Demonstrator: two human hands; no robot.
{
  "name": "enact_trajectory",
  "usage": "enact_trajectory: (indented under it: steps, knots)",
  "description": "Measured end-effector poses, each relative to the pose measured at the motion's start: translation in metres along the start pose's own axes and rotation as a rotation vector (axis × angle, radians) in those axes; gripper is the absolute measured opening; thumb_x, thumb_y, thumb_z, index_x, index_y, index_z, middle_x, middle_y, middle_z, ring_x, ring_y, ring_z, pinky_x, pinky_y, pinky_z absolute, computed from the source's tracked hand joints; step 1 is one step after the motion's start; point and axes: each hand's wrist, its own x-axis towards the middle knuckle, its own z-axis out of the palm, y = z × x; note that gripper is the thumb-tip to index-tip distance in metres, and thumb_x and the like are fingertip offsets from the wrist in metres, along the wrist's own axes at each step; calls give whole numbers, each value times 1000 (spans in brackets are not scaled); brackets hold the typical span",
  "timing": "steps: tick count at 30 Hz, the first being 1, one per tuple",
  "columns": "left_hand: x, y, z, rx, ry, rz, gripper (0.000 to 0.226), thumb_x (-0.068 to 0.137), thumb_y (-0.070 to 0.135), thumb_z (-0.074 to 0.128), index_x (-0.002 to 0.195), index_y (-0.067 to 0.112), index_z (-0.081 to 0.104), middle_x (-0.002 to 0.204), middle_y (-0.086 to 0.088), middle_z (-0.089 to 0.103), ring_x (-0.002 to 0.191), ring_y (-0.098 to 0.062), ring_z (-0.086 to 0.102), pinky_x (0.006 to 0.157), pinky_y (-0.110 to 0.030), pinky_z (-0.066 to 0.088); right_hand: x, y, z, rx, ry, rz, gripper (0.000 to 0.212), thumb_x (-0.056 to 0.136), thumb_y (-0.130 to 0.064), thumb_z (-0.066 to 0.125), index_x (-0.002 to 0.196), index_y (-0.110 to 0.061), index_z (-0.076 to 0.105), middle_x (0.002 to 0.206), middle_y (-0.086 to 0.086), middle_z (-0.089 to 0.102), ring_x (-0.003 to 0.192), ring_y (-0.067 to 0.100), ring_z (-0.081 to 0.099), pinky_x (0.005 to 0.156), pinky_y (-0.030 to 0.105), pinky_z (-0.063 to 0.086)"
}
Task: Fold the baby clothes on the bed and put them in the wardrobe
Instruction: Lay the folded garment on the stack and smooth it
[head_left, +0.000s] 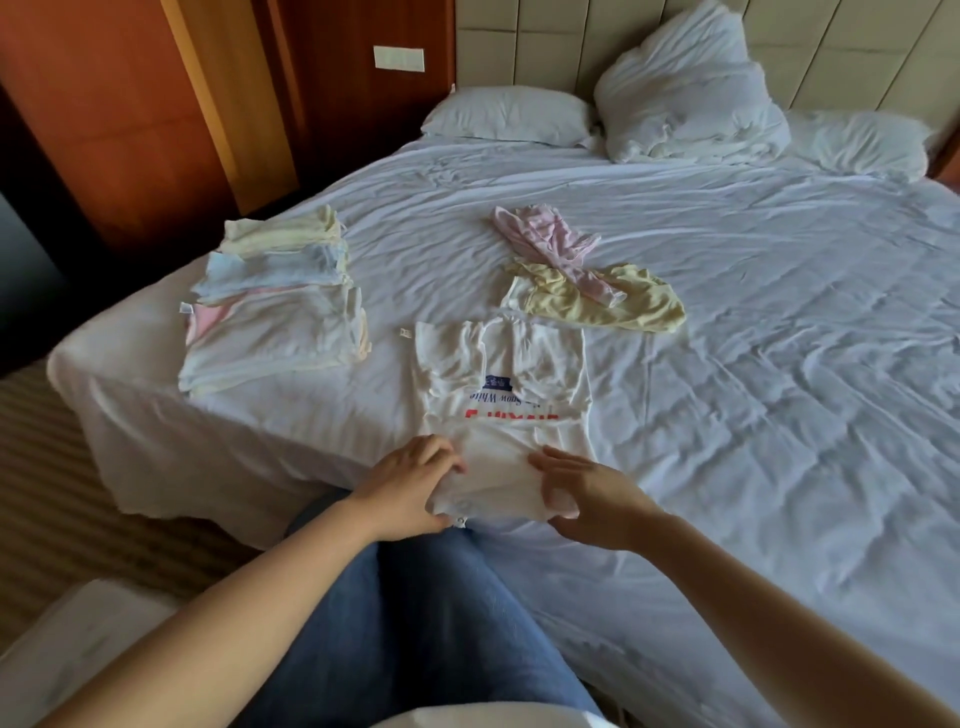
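Folded stack (275, 306) left, loose clothes (587, 275) ahead

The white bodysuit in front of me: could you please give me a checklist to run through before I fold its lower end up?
1. Both the left hand and the right hand hold the lower end of the bodysuit: ok.
2. Its sleeves are folded inward: ok.
3. Its upper part lies flat on the bed: ok.
4. The yellow garment lies clear of its top edge: cannot tell.
5. The snaps are fastened: cannot tell.
6. The folded pile at the left is tidy: ok.
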Motion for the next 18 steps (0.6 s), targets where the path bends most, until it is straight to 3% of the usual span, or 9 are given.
enact_trajectory:
  steps: [2,4,7,14,18]
  knots:
    - [-1,2,-5,9,-21,4,65,74,48,69,130,29,44,134,9,31,129,-10,34,103,-27,36,3,-1,-7,-13,-28,46,14,83,-29,67,96,-26,65,146,-17,45,137,0,36,103,24,42]
    - [-1,4,-8,14,-49,0,66,73,49,70,131,29,44,133,10,31,129,-10,33,103,-26,34,9,-6,-17,7,-38,171,22,90,-31,62,110,-24,63,130,-11,61,119,13,57,90,27,46]
    - [1,6,-13,41,-84,-4,73,69,54,71,131,30,42,131,8,32,127,-14,36,103,-29,37,22,-13,-27,131,15,324,20,97,-32,52,111,-17,53,99,5,65,90,28,60,68,30,37]
    - [2,7,-9,105,-78,-20,89,60,58,76,135,25,40,131,3,36,125,-19,38,104,-33,38,45,-10,-29,202,50,500,29,100,-33,46,118,-10,48,119,12,61,106,31,56,76,31,34]
    - [0,9,0,141,37,11,81,55,45,79,125,21,46,121,0,46,114,-23,49,91,-33,46,49,-10,-31,209,39,538,30,99,-34,46,118,-10,49,118,11,61,106,29,56,77,32,36]
